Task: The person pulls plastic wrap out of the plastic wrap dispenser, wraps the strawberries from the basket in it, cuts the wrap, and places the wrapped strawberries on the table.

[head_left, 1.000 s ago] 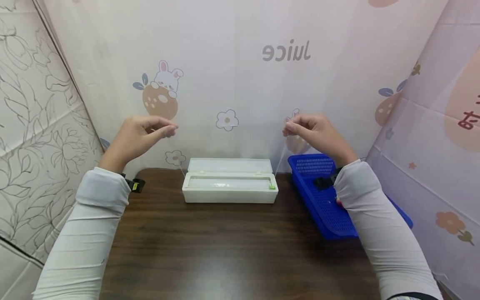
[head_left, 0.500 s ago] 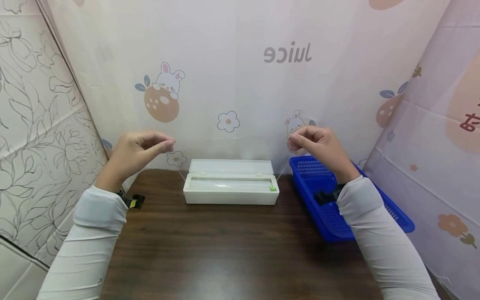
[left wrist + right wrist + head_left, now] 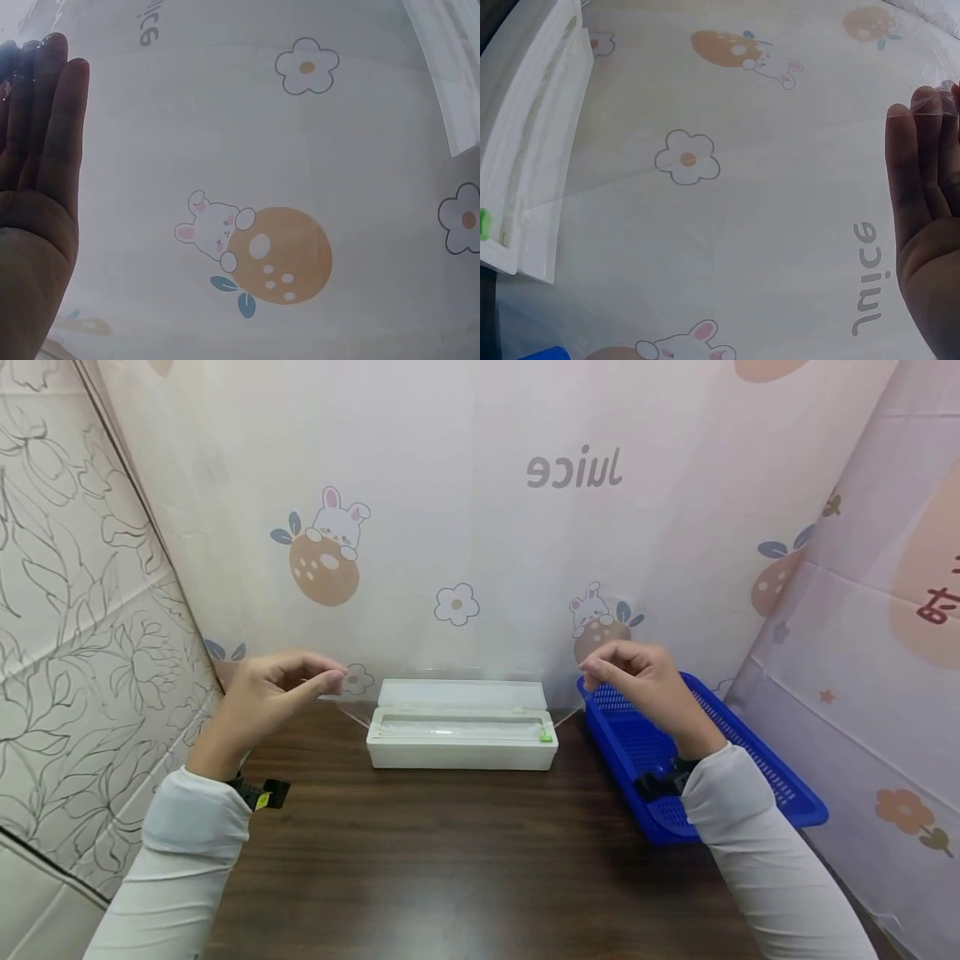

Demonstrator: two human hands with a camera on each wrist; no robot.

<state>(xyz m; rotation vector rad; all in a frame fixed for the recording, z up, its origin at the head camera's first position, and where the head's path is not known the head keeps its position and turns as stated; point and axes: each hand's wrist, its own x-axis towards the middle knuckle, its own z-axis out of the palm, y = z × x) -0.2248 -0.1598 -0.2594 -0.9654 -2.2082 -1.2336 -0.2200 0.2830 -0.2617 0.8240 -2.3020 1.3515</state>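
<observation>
Printed backdrop [image 3: 457, 518] behind a dark wood-grain surface [image 3: 450, 860]. Blue perforated basket [image 3: 618, 768] on the surface, 3 o'clock of the box. White box [image 3: 462, 755] near the surface's 12 o'clock edge, lid [image 3: 462, 692] raised at its far side. Clear film [image 3: 566, 711] runs up from the box to both hands. Left hand [image 3: 258, 706]: fingers at 10 o'clock of box, pinching film. Right hand [image 3: 652, 689]: fingers at 2 o'clock, likewise pinching film. Green tab [image 3: 546, 737]: box's 3 o'clock end.
</observation>
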